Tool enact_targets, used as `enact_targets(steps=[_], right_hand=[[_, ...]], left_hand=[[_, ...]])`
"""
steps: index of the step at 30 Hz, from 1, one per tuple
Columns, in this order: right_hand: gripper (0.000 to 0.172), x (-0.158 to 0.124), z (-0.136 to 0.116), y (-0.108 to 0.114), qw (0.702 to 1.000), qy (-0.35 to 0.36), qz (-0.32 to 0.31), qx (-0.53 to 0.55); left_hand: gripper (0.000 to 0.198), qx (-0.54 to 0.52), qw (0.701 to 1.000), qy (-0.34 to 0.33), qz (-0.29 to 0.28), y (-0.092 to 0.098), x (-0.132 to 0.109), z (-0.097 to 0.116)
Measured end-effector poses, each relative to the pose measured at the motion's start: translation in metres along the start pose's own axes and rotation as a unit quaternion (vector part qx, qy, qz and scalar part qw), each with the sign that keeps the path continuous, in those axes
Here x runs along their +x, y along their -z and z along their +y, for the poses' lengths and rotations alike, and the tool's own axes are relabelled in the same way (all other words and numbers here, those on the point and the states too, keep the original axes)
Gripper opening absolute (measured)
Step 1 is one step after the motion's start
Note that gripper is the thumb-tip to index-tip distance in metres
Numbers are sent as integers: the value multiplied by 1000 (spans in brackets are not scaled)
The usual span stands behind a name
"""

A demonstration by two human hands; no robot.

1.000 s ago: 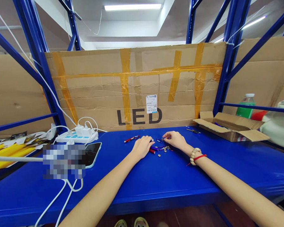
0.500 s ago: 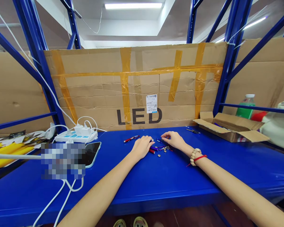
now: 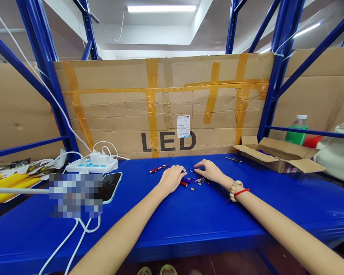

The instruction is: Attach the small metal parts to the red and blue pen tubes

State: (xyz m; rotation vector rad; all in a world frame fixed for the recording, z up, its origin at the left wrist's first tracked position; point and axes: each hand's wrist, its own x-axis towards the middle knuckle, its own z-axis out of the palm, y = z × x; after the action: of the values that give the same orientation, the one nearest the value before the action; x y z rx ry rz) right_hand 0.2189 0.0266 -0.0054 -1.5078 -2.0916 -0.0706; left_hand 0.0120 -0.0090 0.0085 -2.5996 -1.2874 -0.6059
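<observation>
My left hand (image 3: 172, 179) rests on the blue shelf top (image 3: 200, 214) with its fingers curled. A small silver round piece (image 3: 184, 170) shows between its thumb and fingertips; the rest of what it holds is hidden. Facing it, my right hand (image 3: 210, 170) is closed in a pinch at a small blue clip (image 3: 191, 170). Between the hands lie a blue tube (image 3: 186, 180), a red tube (image 3: 184, 184) and several small coin-like metal discs (image 3: 192, 189). Beyond my left hand sits a red penlight-like stick (image 3: 159, 169) with a silver end.
To the left are a phone (image 3: 112, 187), white cables (image 3: 84, 229) and a power strip (image 3: 91, 165). An open cardboard box (image 3: 278, 154) stands at right, near a dark slim tool (image 3: 233, 159). A taped cardboard sheet (image 3: 126, 110) closes off the back.
My right hand has shifted very slightly left, the blue clip along with it. My left hand stays in place. The view has moved a little.
</observation>
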Motion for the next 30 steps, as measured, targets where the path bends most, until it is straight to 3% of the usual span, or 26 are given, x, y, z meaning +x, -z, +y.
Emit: enact_targets(steps=[11, 18, 30], right_hand=[[26, 0, 2, 2, 999, -20, -16, -34], [20, 0, 4, 1, 999, -18, -33, -29], [24, 1, 5, 0, 999, 15, -35, -20]], left_hand=[[26, 9, 1000, 0, -8, 0, 1, 0], [28, 19, 1000, 0, -9, 0, 0, 0], [27, 26, 999, 2, -19, 1, 0, 1]])
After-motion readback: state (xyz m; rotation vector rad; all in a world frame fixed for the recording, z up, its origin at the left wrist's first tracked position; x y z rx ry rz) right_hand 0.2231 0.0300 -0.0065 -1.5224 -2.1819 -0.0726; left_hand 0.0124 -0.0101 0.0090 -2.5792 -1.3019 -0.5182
